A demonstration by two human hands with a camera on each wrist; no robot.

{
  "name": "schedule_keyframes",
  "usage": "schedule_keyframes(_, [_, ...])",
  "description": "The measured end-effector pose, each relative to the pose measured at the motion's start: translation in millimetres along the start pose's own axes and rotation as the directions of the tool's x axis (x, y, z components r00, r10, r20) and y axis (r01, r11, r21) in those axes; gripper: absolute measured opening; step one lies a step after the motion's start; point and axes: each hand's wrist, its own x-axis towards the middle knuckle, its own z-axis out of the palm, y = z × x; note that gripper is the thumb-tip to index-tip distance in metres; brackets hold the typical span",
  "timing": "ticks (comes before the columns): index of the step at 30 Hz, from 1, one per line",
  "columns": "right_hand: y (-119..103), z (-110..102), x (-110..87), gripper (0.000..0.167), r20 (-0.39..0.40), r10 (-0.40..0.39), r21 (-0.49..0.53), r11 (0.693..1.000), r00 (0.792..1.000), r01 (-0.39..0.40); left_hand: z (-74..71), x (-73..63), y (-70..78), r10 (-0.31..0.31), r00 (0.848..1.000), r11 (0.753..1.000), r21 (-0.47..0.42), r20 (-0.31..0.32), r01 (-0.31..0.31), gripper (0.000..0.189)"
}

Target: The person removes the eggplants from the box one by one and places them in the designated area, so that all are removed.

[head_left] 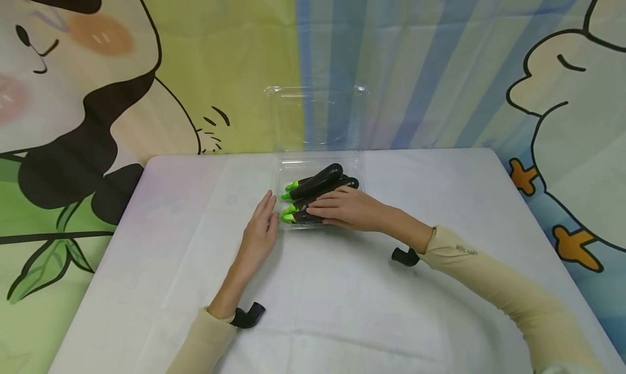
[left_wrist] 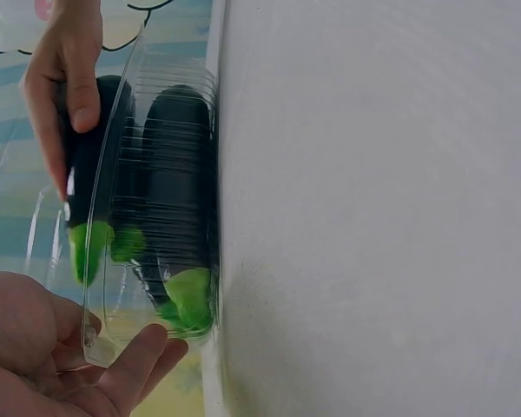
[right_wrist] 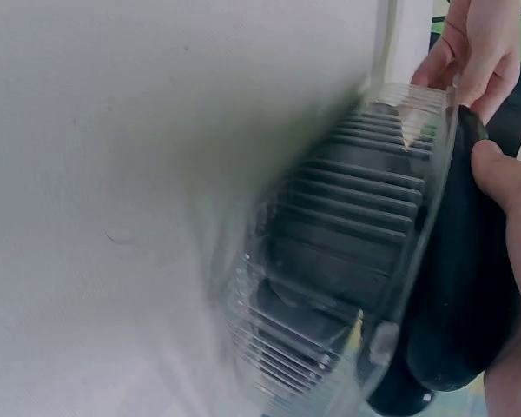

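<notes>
A clear plastic clamshell box [head_left: 320, 226] stands at the back of the table with its lid [head_left: 320, 121] raised. Several dark eggplants [head_left: 320, 181] with green stem ends lie in it, stems to the left. My right hand [head_left: 348, 208] grips an eggplant [right_wrist: 464, 269] over the box's front side, thumb along the near face. Part of that eggplant is hidden by the fingers. At the left end of the box, my left hand [head_left: 261, 227] rests with fairly straight fingers [left_wrist: 135, 365] touching the box's corner. Through the ribbed wall another eggplant [left_wrist: 178, 182] shows.
A white cloth covers the table [head_left: 195, 211], whose back edge lies just behind the box. Behind it hangs a patterned curtain [head_left: 235, 64] with cartoon animals. Black curved pieces [head_left: 248, 315] sit at both wrists, beside beige sleeves [head_left: 489, 279].
</notes>
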Motion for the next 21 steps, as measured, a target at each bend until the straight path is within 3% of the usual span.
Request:
schedule_keyframes(3, [2, -2, -1.0, 0.045, -0.018, -0.011, -0.022, 1.0, 1.0, 0.01, 0.1, -0.6, 0.0, -0.005, 1.0, 1.0, 0.001, 0.002, 0.005, 0.049])
schedule_keyframes(7, [6, -7, -1.8, 0.043, -0.106, -0.029, -0.061, 0.998, 0.994, 0.023, 0.2, -1.3, 0.8, -0.014, 1.0, 1.0, 0.003, 0.006, 0.014, 0.049])
schedule_keyframes(13, [11, -13, -4.5, 0.041, -0.252, -0.051, -0.125, 0.992, 0.966, 0.02, 0.1, -1.1, 1.8, -0.019, 1.0, 1.0, -0.002, 0.009, 0.019, 0.05])
schedule_keyframes(21, [15, -15, -10.0, 0.047, -0.292, 0.029, -0.088, 0.995, 0.956, -0.057, 0.2, -1.3, 2.5, -0.022, 1.0, 1.0, -0.006, 0.006, 0.022, 0.05])
